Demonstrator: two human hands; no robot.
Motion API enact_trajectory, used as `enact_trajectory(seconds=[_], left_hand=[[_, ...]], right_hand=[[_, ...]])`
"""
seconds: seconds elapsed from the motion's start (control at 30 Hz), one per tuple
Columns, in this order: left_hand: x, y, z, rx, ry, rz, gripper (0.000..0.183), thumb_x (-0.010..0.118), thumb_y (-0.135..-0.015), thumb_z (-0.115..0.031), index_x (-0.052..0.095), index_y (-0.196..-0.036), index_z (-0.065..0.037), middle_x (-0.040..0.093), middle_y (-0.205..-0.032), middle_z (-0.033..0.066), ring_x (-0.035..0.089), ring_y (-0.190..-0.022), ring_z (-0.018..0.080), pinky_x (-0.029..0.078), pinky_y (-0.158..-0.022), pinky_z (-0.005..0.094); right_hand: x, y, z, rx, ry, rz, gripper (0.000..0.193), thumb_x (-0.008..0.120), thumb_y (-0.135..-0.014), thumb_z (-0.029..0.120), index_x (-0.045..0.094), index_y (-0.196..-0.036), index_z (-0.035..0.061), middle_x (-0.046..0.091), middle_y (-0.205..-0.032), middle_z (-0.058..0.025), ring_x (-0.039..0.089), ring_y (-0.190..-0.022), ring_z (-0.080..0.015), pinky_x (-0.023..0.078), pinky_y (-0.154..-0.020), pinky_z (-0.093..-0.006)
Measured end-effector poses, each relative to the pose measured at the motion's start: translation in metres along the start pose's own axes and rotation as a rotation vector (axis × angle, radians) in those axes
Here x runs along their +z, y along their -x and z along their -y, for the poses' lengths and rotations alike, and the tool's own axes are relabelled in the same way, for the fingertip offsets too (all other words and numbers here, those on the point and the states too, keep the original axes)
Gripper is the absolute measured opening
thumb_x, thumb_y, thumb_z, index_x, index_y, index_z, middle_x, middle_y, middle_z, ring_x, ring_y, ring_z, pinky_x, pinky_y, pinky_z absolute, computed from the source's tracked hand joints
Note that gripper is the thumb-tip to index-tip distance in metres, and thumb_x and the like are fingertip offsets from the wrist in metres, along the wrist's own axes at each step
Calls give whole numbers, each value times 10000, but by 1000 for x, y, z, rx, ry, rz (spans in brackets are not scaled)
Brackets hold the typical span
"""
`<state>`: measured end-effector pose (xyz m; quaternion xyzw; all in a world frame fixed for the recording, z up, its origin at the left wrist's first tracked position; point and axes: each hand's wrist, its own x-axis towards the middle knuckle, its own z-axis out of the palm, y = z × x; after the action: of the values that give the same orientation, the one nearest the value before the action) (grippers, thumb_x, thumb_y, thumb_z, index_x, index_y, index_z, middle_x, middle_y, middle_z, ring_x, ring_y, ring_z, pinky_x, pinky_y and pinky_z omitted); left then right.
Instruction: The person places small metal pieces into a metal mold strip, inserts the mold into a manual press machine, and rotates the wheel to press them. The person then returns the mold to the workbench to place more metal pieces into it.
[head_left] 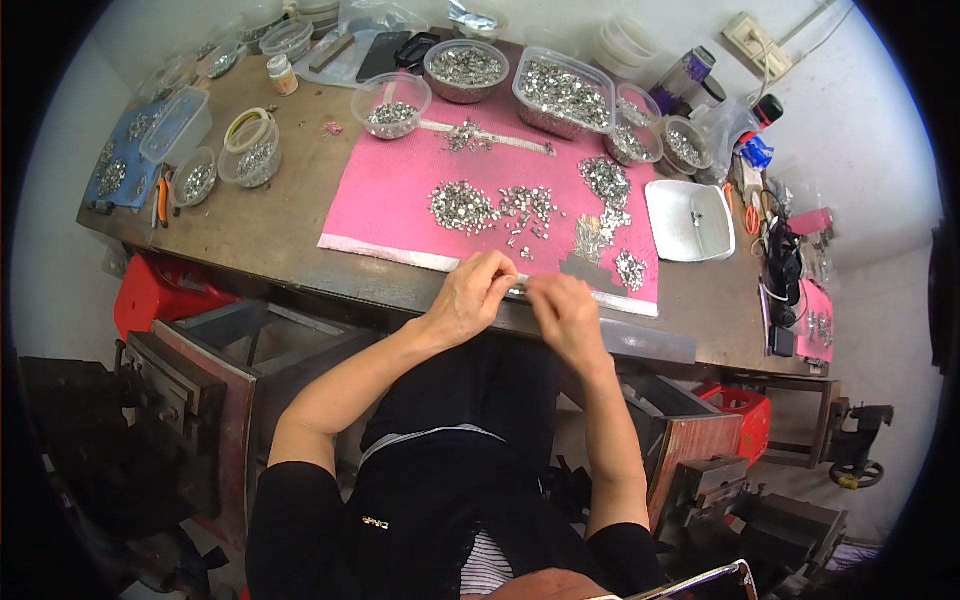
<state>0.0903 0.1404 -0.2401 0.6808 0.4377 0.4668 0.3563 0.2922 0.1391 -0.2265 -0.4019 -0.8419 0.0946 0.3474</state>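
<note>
My left hand [472,297] and my right hand [566,312] meet at the front edge of a pink ribbed mat [385,195]. Both have their fingers closed in a pinch. A small shiny metal piece [518,290] shows between the fingertips; its exact shape is too small to make out. Just beyond my hands lie loose heaps of small silvery metal pieces, a larger heap [462,207] and a thinner one [527,208]. Thin metal pins [590,238] lie to the right, beside a small pile of bits [630,270].
Behind the mat stand a round tub [466,68] and a rectangular tub [565,92] full of metal pieces. A white tray [690,222] is at the right, with orange-handled scissors [752,215] past it. Pliers [161,200] lie at the left. Open drawers [265,335] flank my lap.
</note>
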Motion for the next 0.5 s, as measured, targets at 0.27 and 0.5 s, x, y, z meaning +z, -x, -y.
enact_trajectory(seconds=[0.27,0.5], left_hand=[[19,1,2,292,-246,-35,76,650,-906,-56,593,-946,-25,585,-912,120,556,-843,321,438,-774,422],[20,3,5,292,-263,-15,91,659,-897,-47,592,-953,-20,590,-917,121,565,-848,326,441,-771,422]], right_hand=[[25,-31,-25,256,236,-24,172,805,-801,150,703,-839,17,651,-815,-138,636,-826,-336,503,-729,-447],[24,-31,-29,355,51,63,153,764,-828,147,682,-859,22,662,-839,-135,638,-848,-343,487,-783,-453]])
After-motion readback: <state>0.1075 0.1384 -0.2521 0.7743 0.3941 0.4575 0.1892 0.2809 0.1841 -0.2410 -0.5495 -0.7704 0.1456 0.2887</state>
